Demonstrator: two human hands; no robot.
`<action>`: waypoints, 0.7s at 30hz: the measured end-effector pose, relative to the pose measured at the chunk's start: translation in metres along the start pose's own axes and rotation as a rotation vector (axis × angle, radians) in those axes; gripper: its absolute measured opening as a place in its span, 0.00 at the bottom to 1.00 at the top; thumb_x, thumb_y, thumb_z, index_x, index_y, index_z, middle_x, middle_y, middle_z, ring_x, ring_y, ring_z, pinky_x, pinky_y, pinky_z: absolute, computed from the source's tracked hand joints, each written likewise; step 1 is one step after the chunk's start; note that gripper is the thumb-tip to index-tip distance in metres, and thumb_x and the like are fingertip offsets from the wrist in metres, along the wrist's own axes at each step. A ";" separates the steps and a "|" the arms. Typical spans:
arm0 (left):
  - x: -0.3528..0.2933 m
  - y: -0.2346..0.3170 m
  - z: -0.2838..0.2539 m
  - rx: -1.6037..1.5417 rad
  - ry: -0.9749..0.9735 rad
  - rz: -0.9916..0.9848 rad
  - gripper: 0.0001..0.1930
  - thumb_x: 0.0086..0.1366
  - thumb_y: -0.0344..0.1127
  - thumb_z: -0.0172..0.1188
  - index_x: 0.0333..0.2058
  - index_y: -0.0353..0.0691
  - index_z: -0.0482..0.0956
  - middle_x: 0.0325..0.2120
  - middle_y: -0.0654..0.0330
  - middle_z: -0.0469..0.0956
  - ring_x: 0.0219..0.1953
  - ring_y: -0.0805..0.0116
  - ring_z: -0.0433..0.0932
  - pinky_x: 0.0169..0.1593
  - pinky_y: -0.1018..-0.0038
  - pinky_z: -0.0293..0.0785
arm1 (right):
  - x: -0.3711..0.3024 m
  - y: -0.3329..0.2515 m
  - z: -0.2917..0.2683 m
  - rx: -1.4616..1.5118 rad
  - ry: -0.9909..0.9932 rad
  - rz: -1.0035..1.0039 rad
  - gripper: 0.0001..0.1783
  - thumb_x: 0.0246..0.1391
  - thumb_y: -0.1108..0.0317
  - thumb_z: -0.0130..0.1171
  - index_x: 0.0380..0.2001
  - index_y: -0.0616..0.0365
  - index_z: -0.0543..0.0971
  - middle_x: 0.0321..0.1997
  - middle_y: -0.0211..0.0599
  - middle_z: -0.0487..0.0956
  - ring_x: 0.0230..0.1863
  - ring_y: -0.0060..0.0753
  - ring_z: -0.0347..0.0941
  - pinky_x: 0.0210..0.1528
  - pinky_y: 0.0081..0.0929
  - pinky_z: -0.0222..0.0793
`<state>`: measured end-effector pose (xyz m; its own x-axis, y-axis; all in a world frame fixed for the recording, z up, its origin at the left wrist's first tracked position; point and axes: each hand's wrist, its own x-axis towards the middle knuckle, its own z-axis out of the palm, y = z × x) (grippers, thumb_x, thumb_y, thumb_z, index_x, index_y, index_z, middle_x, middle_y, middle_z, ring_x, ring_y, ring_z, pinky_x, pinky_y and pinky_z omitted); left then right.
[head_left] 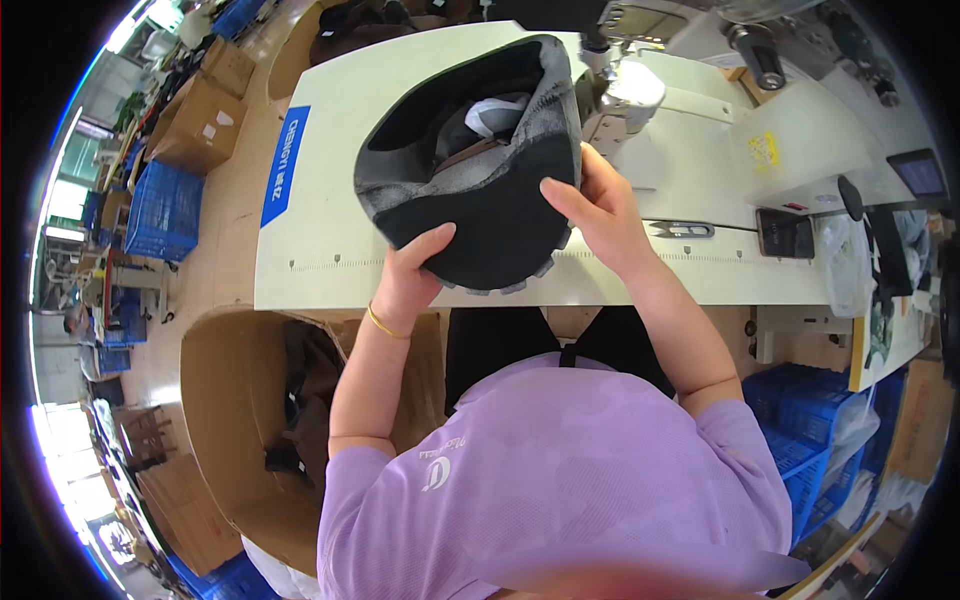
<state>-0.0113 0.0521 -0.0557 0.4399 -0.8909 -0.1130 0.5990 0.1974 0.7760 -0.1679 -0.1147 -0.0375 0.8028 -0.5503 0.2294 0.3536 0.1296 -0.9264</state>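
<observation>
A black and grey cap (480, 235), its hollow inside facing up, is held above the pale sewing table (330, 220). Its broad black brim points toward me. Inside the crown a crumpled whitish piece (494, 116) shows. My left hand (408, 270) grips the brim's left edge, thumb on top. At the right edge my right hand (603, 208) pinches it the same way, thumb over the black surface. The fingers beneath are partly hidden. Just beyond the right hand stands the sewing machine's head (625, 95).
Thread snips (683, 230) and a dark phone-like device (785, 233) lie on the table at right. A cardboard box (235, 420) with dark brown pieces stands at lower left. Blue crates (800, 425) are stacked at lower right. Another blue crate (163, 212) and cartons (200, 125) stand at left.
</observation>
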 end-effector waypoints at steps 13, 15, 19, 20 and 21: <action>0.000 0.024 0.043 0.336 -0.074 0.259 0.12 0.55 0.20 0.56 0.40 0.30 0.78 0.37 0.56 0.80 0.40 0.66 0.78 0.45 0.73 0.74 | -0.017 -0.016 0.007 -0.018 0.213 0.127 0.14 0.58 0.61 0.56 0.38 0.61 0.70 0.25 0.30 0.76 0.23 0.17 0.71 0.23 0.18 0.67; -0.002 0.027 0.037 0.627 -0.067 0.283 0.12 0.55 0.19 0.57 0.40 0.31 0.79 0.36 0.58 0.79 0.38 0.70 0.77 0.44 0.75 0.74 | 0.003 -0.007 0.010 -0.218 0.317 -0.041 0.14 0.57 0.60 0.57 0.34 0.61 0.71 0.23 0.30 0.75 0.21 0.16 0.69 0.22 0.19 0.65; -0.001 0.033 0.036 0.633 -0.083 0.242 0.12 0.55 0.19 0.59 0.39 0.32 0.79 0.35 0.59 0.79 0.37 0.72 0.76 0.43 0.76 0.73 | 0.020 0.001 0.002 -0.409 0.440 -0.144 0.18 0.56 0.59 0.58 0.22 0.62 0.68 0.18 0.28 0.70 0.19 0.15 0.62 0.20 0.23 0.58; 0.000 0.031 0.037 0.702 -0.077 0.295 0.11 0.55 0.19 0.58 0.39 0.32 0.79 0.35 0.60 0.79 0.37 0.72 0.76 0.43 0.76 0.73 | 0.019 -0.001 0.006 -0.349 0.471 -0.135 0.20 0.58 0.60 0.56 0.19 0.61 0.65 0.16 0.26 0.66 0.19 0.14 0.58 0.20 0.22 0.55; 0.001 0.030 0.039 0.770 -0.074 0.349 0.11 0.55 0.19 0.58 0.39 0.31 0.79 0.35 0.60 0.79 0.37 0.72 0.76 0.43 0.76 0.73 | 0.021 0.001 0.004 -0.347 0.476 -0.140 0.20 0.58 0.60 0.56 0.19 0.61 0.65 0.16 0.26 0.66 0.19 0.14 0.58 0.20 0.22 0.55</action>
<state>-0.0190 0.0416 -0.0083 0.4542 -0.8604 0.2313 -0.1972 0.1561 0.9679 -0.1487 -0.1227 -0.0328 0.4291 -0.8616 0.2711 0.1986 -0.2028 -0.9589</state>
